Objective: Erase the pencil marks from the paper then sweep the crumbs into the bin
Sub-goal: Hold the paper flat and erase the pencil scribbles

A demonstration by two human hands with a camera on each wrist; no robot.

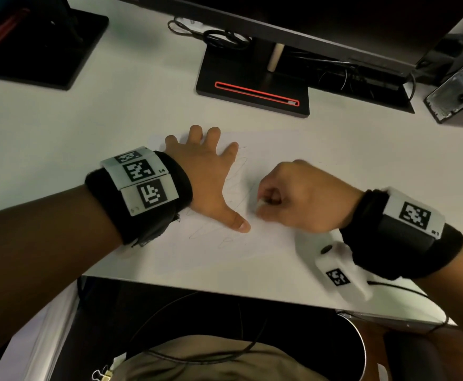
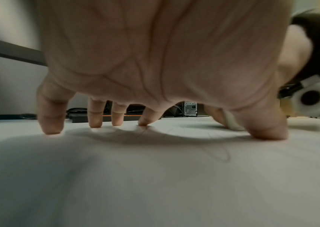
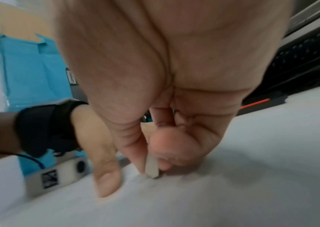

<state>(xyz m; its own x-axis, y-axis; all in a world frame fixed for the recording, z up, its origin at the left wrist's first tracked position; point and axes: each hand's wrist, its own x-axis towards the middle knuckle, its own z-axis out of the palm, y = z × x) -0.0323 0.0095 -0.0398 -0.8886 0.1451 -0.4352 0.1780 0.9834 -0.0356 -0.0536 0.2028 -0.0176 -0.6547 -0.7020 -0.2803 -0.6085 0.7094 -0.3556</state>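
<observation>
Erasing step in hand. Left hand (image 1: 208,171) splayed flat, pinning paper (image 1: 252,251) near the table's front edge. Right hand (image 1: 301,196) grip pinches eraser (image 3: 152,168) on pencil marks (image 1: 235,188). Next: further rubbing strokes; bin unseen.

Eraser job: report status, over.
Left hand spread flat, pinning paper. Right hand pinching eraser on pencil marks. Marks remain. Nothing blocking.
</observation>
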